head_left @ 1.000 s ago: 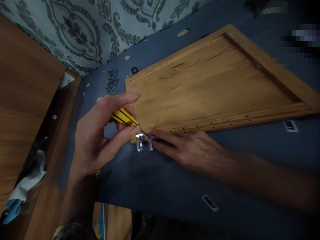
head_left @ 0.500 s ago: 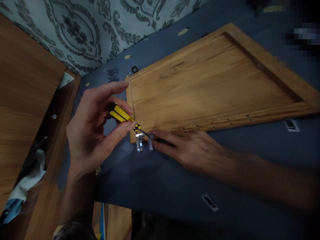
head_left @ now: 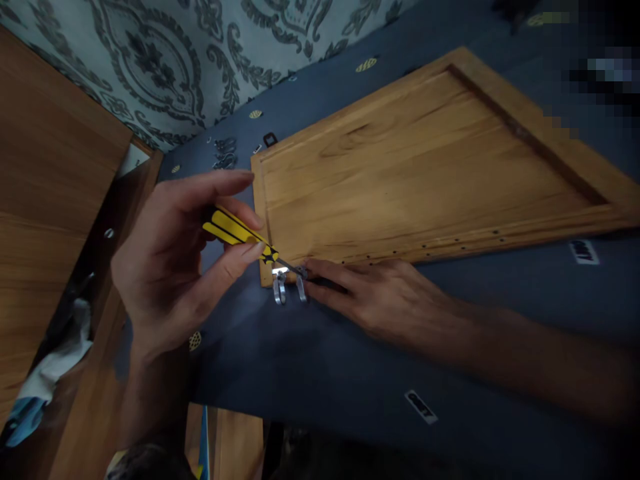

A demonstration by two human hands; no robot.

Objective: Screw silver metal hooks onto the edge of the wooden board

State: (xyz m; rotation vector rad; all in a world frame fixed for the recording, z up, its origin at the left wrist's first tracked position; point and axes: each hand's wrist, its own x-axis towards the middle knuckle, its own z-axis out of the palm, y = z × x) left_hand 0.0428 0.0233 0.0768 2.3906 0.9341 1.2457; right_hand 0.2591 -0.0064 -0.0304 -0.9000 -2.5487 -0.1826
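Note:
A wooden panel (head_left: pixel 415 167) lies flat on a dark blue cloth (head_left: pixel 310 360). At its near left corner sits a small metal bracket with two hooks (head_left: pixel 287 285). My left hand (head_left: pixel 170 267) pinches a yellow and black screwdriver (head_left: pixel 239 233), its tip resting on the bracket. My right hand (head_left: pixel 370 300) lies on the cloth with its fingers stretched forward, the fingertips pressing the bracket's right side against the panel edge.
More metal hooks (head_left: pixel 225 153) lie in a pile on the cloth behind the panel's left corner. A wooden cabinet side (head_left: pixel 45 200) stands at the left. A row of small holes (head_left: pixel 425 247) runs along the panel's near edge. Patterned wallpaper (head_left: pixel 175 47) rises behind.
My left hand has slid back to the left along the screwdriver handle, showing more of the yellow grip. The right hand and the bracket have stayed in place.

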